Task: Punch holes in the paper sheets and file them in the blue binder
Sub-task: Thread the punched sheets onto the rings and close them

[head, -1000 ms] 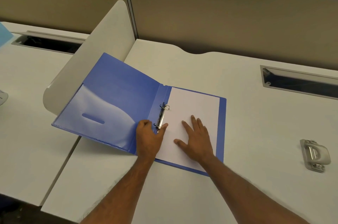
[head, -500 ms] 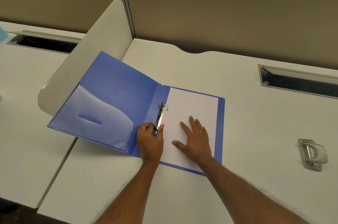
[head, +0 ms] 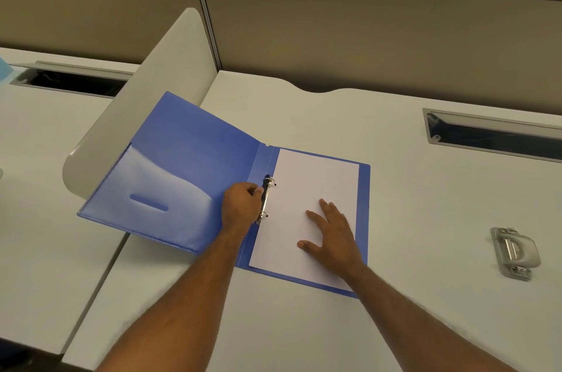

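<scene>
Left grip (head: 241,204): curled on ring clasp (head: 266,198), shifted farther from its near end.
Right grip (head: 333,238): flat, pressed on paper sheets (head: 313,186).
Sheets' place: on rings in blue binder (head: 188,152); filing seemed nearly done.

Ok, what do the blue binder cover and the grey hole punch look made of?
The blue binder cover looks like thin glossy plastic, its clear pocket catching glare. The grey hole punch seems matte plastic or painted metal, with a shinier bar.

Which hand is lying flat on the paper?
The right hand: its fingers lie straight on the white paper. The left hand curls round the ring clip of the blue binder.
</scene>
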Available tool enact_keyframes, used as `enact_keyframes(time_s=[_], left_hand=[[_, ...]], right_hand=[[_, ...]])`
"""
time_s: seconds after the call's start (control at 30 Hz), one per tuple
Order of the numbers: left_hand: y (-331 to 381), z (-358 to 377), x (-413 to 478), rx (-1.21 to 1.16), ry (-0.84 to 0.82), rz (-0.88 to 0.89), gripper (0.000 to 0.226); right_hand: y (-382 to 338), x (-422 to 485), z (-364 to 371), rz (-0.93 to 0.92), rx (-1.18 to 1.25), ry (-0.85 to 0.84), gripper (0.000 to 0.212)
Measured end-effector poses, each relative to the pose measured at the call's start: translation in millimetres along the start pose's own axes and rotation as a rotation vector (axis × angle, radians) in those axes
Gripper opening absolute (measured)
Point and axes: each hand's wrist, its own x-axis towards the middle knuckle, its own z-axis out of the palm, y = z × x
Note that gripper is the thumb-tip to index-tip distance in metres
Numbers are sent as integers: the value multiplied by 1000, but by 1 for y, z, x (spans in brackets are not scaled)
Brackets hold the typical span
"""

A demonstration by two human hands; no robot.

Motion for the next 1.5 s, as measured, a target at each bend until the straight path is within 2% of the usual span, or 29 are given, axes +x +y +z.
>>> enact_keyframes(time_s=[0.17, 0.27, 0.47, 0.67, 0.93, 1.17, 1.37, 1.5], left_hand=[[15, -5, 19, 202, -150, -3, 22], [15, -5, 22, 245, -180, -13, 27], [18, -8, 24, 277, -242, -93, 22], [21, -7, 21, 335, -229, -90, 34], [18, -7, 21, 305, -220, -122, 30], [15, -6, 19, 266, -237, -78, 26], [12, -6, 18, 180, -184, -94, 32], [18, -5, 15, 121, -166, -29, 20]], right_hand=[[13, -9, -4, 67, -18, 31, 79], [10, -7, -5, 81, -12, 21, 79], [10, -7, -5, 95, -5, 21, 79], [10, -5, -5, 100, 5, 13, 79], [9, -4, -4, 111, 2, 19, 80], [9, -5, -6, 102, 11, 20, 80], [10, -6, -6, 99, 16, 33, 80], [10, -5, -5, 97, 9, 32, 80]])
